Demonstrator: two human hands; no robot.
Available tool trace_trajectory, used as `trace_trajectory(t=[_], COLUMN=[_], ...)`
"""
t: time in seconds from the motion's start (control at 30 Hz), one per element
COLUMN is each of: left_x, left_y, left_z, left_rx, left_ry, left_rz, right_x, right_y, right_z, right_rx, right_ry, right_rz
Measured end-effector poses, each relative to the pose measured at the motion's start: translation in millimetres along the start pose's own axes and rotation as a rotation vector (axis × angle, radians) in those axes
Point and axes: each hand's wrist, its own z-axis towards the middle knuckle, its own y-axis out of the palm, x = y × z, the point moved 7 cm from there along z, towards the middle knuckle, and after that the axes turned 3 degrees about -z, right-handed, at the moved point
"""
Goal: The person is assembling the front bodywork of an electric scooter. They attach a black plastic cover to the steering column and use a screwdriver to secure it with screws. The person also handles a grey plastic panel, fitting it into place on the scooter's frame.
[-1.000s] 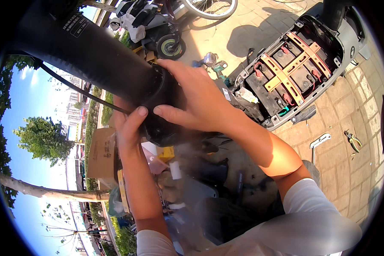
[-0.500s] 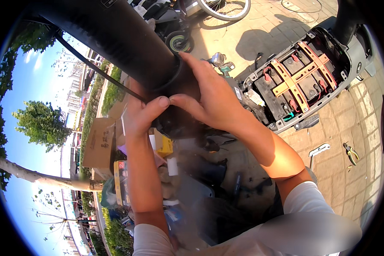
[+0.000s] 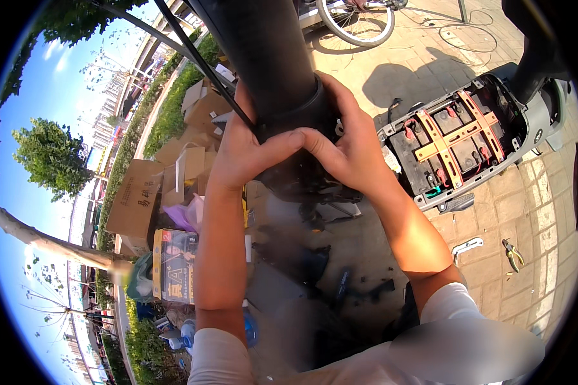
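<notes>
Far left: green leafy tree, pale trunk slanting below it. Next, brown cardboard carton with dark print on its side; purple bag just beside it. Lower down, printed box with yellow edge, green bag close against its left side.

Centre: thin black cable runs down from the upper left to the left grip. That grip is closed round the left side of a black column, thumb laid across the front. Column enters at the top edge, slightly tilted, its collar between the two hands; part below the collar dark, detail hard to make out. Right grip clamped round the other side, thumb pointing inward; thumb tips meet, or very nearly.

Right of the column: bicycle wheel at top, then grey scooter body holding dark batteries under an orange bracket. Below, on the paving, pale-handled tool and, near it, pliers with yellow-green handles.
</notes>
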Motion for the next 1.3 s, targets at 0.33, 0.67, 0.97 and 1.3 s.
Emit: trace_trajectory(t=[0.33,0.67,0.97,1.3], left_x=[2.7,1.7,5.5,3.6], left_y=[-3.9,-5.2,-1.4,-3.0], left_z=[1.4,-0.2,0.0,0.3], left_rx=[-0.03,-0.017,-0.02,-0.006], left_ry=[0.069,0.075,0.068,0.033], left_rz=[-0.056,-0.085,-0.069,-0.023], right_x=[39.2,46.5,33.3,33.9], right_y=[-31.0,-32.9,-32.3,-23.9], right_z=[8.6,-2.1,2.8,2.9], right_rx=[-0.149,-0.265,-0.237,-0.234], right_ry=[0.114,0.183,0.144,0.197], right_rz=[1.095,1.116,1.186,1.124])
